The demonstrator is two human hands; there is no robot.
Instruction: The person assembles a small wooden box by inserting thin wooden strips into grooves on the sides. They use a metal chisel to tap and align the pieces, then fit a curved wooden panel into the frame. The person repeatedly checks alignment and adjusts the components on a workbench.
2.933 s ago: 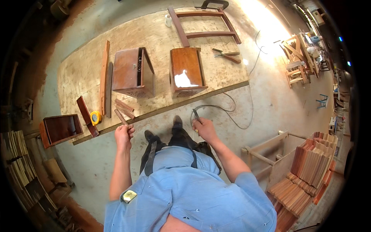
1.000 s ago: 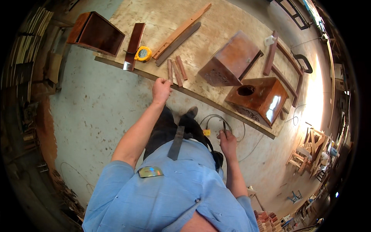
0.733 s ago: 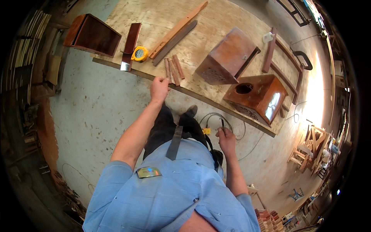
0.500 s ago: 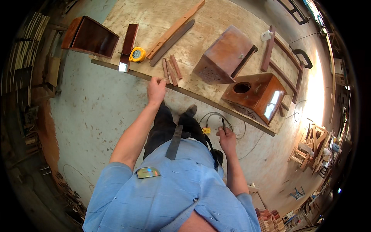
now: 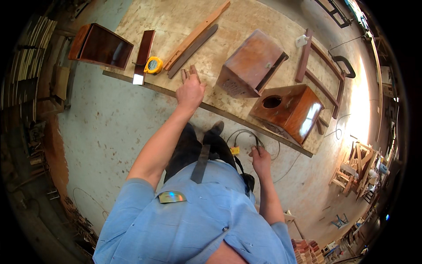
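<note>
My left hand (image 5: 190, 93) reaches over the near edge of the workbench (image 5: 165, 90), its fingers closed around short reddish-brown wooden strips (image 5: 193, 69). The far ends of the strips stick out past the fingers; the hand covers the rest. Low beside my body, my right hand (image 5: 261, 160) grips a thin dark stick (image 5: 256, 141), which points up from the fingers. A yellow tape measure (image 5: 153, 65) lies left of my left hand, against a dark red board (image 5: 144, 50). Beyond the hand rest a long orange-brown wooden piece (image 5: 193, 37) and a darker slat (image 5: 193, 50).
Two brown wooden boxes, one plain (image 5: 250, 64) and one with a round hole (image 5: 294, 108), stand at the right. A wooden frame (image 5: 323, 88) and a small white bottle (image 5: 301, 41) lie behind. Another dark box (image 5: 103, 46) sits off the left corner. A cable (image 5: 239, 132) runs on the floor.
My left hand has moved from the bench edge forward and right, onto the strips, which it now covers. My right hand has shifted slightly, still holding the dark stick.
</note>
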